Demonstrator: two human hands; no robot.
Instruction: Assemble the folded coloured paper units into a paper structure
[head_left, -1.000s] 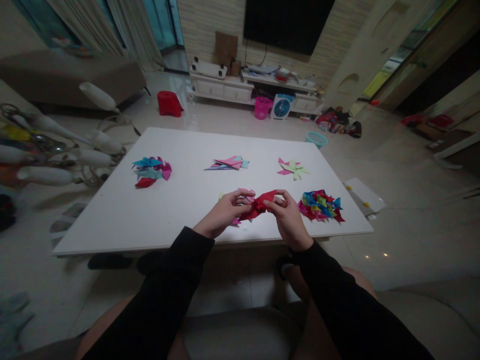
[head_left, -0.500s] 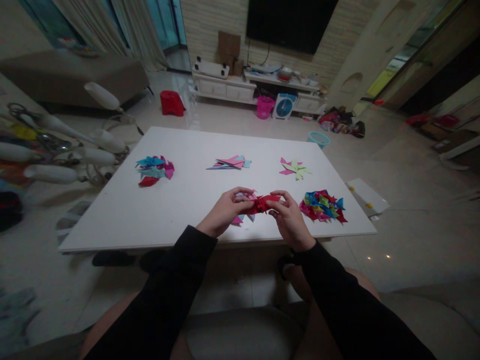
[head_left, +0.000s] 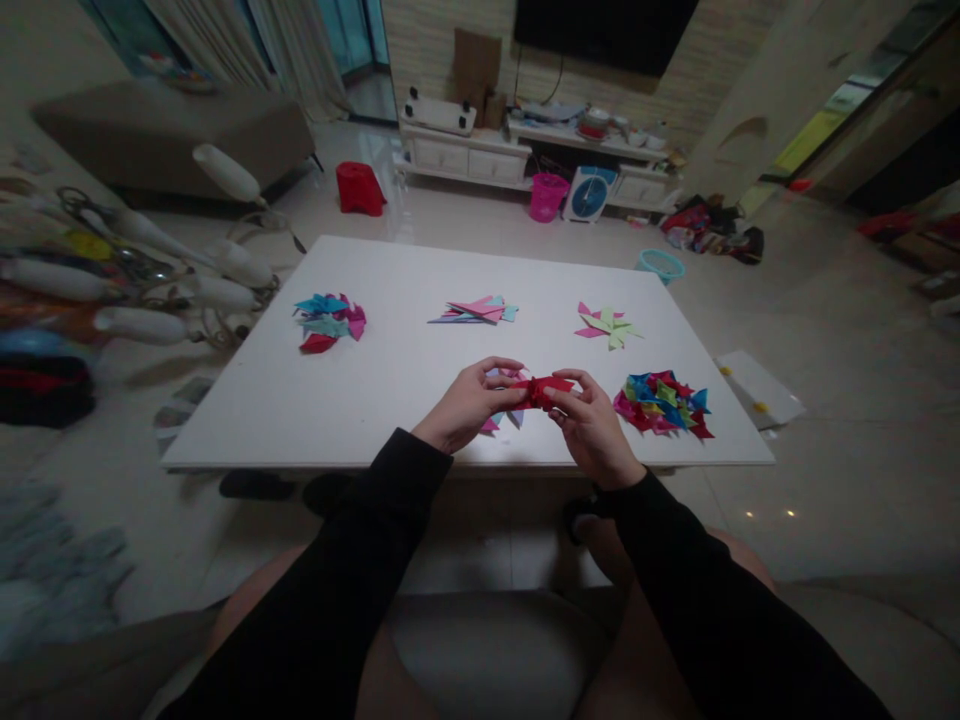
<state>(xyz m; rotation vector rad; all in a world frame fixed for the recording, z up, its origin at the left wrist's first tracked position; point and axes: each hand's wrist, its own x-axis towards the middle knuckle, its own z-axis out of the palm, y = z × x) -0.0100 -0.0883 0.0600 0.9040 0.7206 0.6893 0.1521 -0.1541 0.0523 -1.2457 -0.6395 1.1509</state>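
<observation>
A red folded paper piece [head_left: 541, 391] is held above the near part of the white table. My left hand [head_left: 476, 400] pinches its left end, and my right hand [head_left: 594, 420] grips the right end between thumb and fingers. Beneath and behind the hands lie pink and pale folded papers [head_left: 516, 417], partly covered. Just right of my right hand is a pile of many-coloured folded papers [head_left: 664, 403]. Farther back lie green and pink folded pieces [head_left: 609, 325], long pink and blue folded strips [head_left: 480, 310], and a blue, magenta and red cluster [head_left: 330, 322].
The white table [head_left: 300, 410] spans the area before me. To its left stands a lamp with white arms [head_left: 225, 175]. On the floor beyond are a red stool [head_left: 360, 188], a pink bin [head_left: 548, 197], a fan [head_left: 590, 193] and a blue basket [head_left: 661, 265].
The whole view has shifted, so the table sits slightly right and higher. Both hands still hold the red paper, with only slight finger movement.
</observation>
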